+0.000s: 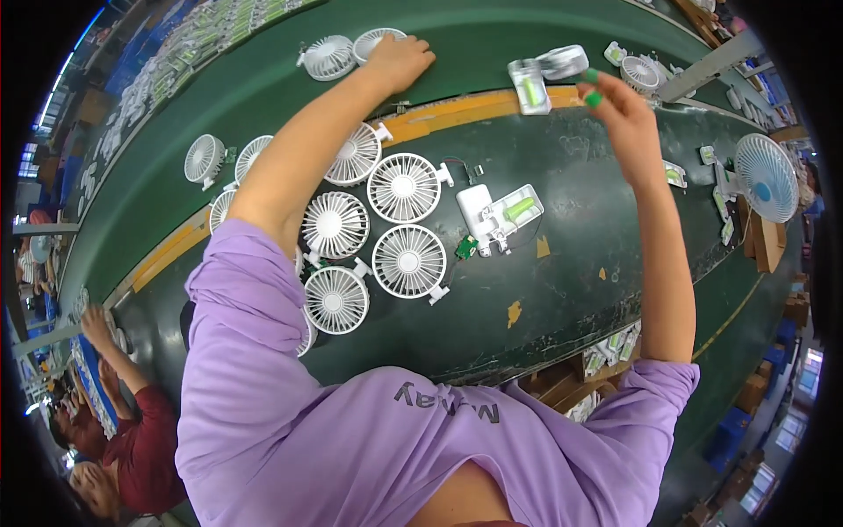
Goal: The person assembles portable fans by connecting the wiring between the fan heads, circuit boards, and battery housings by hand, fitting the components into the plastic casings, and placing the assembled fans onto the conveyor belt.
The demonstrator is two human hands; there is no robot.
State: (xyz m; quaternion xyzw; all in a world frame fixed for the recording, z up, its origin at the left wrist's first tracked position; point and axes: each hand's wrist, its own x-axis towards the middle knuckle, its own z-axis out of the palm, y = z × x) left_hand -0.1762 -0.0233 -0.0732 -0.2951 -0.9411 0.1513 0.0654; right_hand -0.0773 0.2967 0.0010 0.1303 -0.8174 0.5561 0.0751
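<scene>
My left hand [399, 63] reaches far over the green belt, its fingers curled at the rim of a white round fan head [372, 41]. Another white fan head [329, 58] lies just left of it. My right hand [625, 119] is raised at the far right, thumb and index finger apart, with green covers on the fingertips. Close to those fingertips is a blurred white handle shell [562, 61]; any contact is unclear. Beside it an opened white handle housing [530, 88] with a green cell straddles the yellow edge strip.
Several white fan heads [409, 261] cluster in front of me. An opened handle housing [516, 209] and a small green circuit board [467, 247] lie beside them. A blue-bladed fan [766, 178] stands at the right. A co-worker in a dark red top [145, 452] sits lower left.
</scene>
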